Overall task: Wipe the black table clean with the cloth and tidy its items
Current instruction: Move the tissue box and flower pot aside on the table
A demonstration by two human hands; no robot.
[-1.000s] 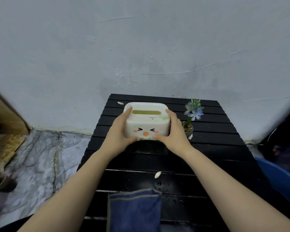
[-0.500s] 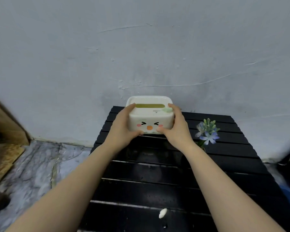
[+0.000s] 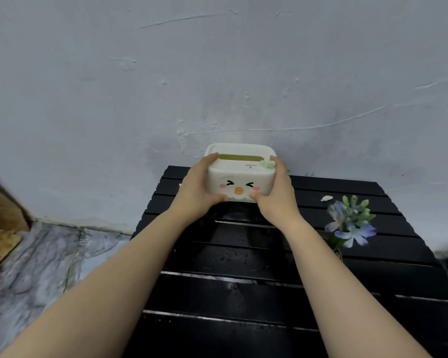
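A cream tissue box (image 3: 239, 177) with a cartoon face and a slot on top is lifted above the far left part of the black slatted table (image 3: 269, 293). My left hand (image 3: 197, 187) grips its left side and my right hand (image 3: 276, 192) grips its right side, thumbs on the front face. A small potted plant with blue flowers (image 3: 352, 223) stands on the table to the right of my right arm. Water drops glisten on the slats under the box. The cloth is out of view.
A white scrap (image 3: 326, 198) lies on the table near the flowers. A grey wall (image 3: 217, 73) rises right behind the table. Marbled floor (image 3: 37, 267) lies to the left, with a wooden board (image 3: 0, 210) at the far left edge.
Both hands have lifted the tissue box off the table and carried it farther back toward the wall. The view shifted forward, so the blue cloth has dropped out of sight.
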